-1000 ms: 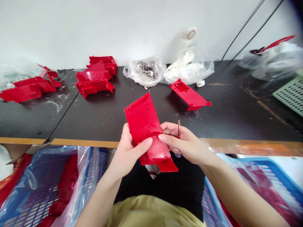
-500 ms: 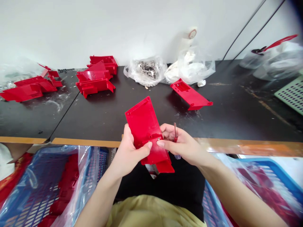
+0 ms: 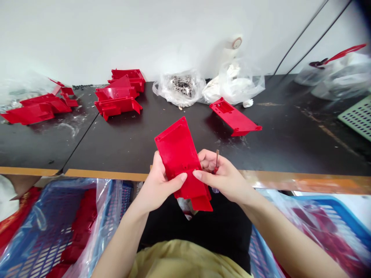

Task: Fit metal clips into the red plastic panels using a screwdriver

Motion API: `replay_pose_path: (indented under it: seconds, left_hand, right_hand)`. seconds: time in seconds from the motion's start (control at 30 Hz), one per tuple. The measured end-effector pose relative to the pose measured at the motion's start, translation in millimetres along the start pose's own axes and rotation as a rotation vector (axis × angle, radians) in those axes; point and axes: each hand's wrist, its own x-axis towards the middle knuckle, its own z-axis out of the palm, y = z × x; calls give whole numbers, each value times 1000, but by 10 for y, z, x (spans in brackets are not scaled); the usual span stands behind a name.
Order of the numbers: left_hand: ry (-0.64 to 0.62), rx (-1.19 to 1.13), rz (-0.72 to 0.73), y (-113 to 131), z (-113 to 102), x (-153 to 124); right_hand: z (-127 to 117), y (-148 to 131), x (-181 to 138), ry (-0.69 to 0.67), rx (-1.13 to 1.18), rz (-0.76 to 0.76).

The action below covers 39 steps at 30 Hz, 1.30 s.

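Note:
A red plastic panel (image 3: pixel 177 148) is held tilted above my lap, just in front of the table edge. My left hand (image 3: pixel 160 187) is closed on its left side, thumb lying across the face. From the right, my right hand (image 3: pixel 218 173) presses its thumb on the panel near the ridge across its middle. A small screwdriver (image 3: pixel 217 157) is tucked in the right hand's fingers, its flat metal tip pointing up and its handle partly hidden. What lies under my thumbs is too small to make out.
On the black table (image 3: pixel 139 143), one similar red part (image 3: pixel 236 117) lies to the right, and several red parts (image 3: pixel 118 96) stand at left. Behind are a plastic bag of small metal pieces (image 3: pixel 182 87) and a white-filled bag (image 3: pixel 228 85). Blue baskets (image 3: pixel 107 200) flank my lap.
My hands and the panel keep nearly the same pose. My right thumb has shifted slightly against the panel, and the small shiny bit seen by it earlier is now covered.

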Motion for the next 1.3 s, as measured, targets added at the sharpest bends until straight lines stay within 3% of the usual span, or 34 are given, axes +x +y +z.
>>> replay_pose_path:
  seconds: [0.43, 0.53, 0.7, 0.87, 1.0, 1.13, 1.3]
  left_hand:
    - [-105, -76, 109, 15, -119, 85]
    - [-78, -65, 125, -23, -140, 94]
    - [102, -51, 92, -84, -72, 51]
    - [100, -168, 5, -20, 105, -17]
    - [287, -293, -63, -7, 152, -12]
    - [330, -369, -76, -32, 114, 0]
    - [305, -415, -86, -42, 57, -28]
  right_hand:
    - [92, -188, 15, 24, -289, -93]
    - [103, -246, -20, 92, -601, -223]
    - [158, -249, -25, 207, -1125, -611]
    - [210, -70, 24, 333, -1403, -822]
    - [248, 8, 0, 309, -1389, -856]
    - [260, -85, -144, 357, -1121, -853]
    - [102, -240, -260, 610, -740, -528]
